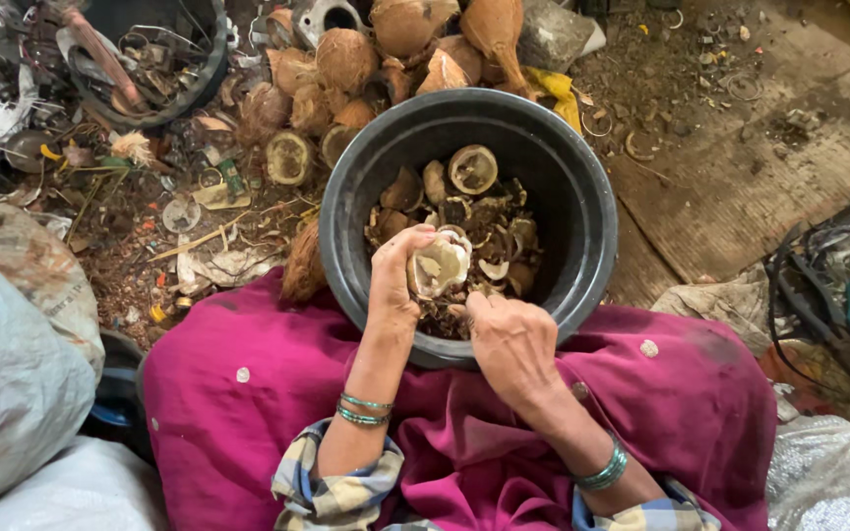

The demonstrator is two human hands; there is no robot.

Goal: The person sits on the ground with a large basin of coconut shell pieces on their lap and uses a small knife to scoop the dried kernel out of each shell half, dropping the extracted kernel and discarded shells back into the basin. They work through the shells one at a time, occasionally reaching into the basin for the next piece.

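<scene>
Head cam looks down at lap w/ magenta cloth (248,393) spread over it. Black round tub (582,197) sits at centre of frame, its near rim against the lap, holding coconut shell pieces (474,211) and husk bits.

Left hand (395,275), centre frame just below mid-tub, fingers wrapped tight round a coconut half (438,265), pale inside facing up, held over the tub's near side. Right hand (512,339) just right of and below it, on the tub's near rim, fingers curled in toward the coconut half; what's under the fingers is hidden, so can't tell if it grips anything. Green bangles on both wrists, checked sleeves at bottom of frame.

Upper centre, beyond tub: pile of whole brown coconuts (376,59) plus 2 cut halves at tub's upper left. Upper left corner: dark basin (211,69) w/ scrap. White sacks (12,364) at left edge. Littered dirt floor; bare board (740,187) upper right
</scene>
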